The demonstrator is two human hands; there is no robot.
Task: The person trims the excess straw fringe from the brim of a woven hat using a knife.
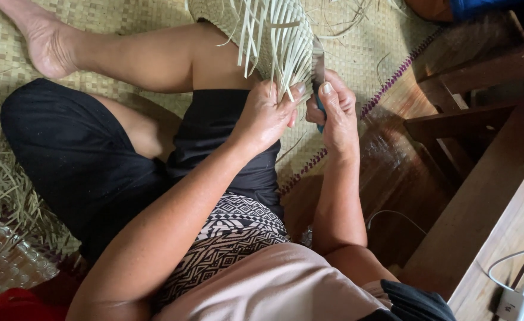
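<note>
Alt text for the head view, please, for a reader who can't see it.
Seen from above, a seated person's left hand pinches pale loose strips of a half-woven piece, while the right hand holds a blue-handled knife against them, over a woven floor mat.

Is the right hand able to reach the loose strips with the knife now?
Probably yes: the right hand holds the knife right beside the loose strips, which the left hand steadies; nothing lies between them.

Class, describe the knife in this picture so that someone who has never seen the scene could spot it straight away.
Find the person sitting cross-legged on the woven floor mat. Their right hand grips the knife beside the half-woven piece that the left hand steadies. It is the only metal thing there: a flat grey blade on a blue handle, among pale loose strips.
</note>
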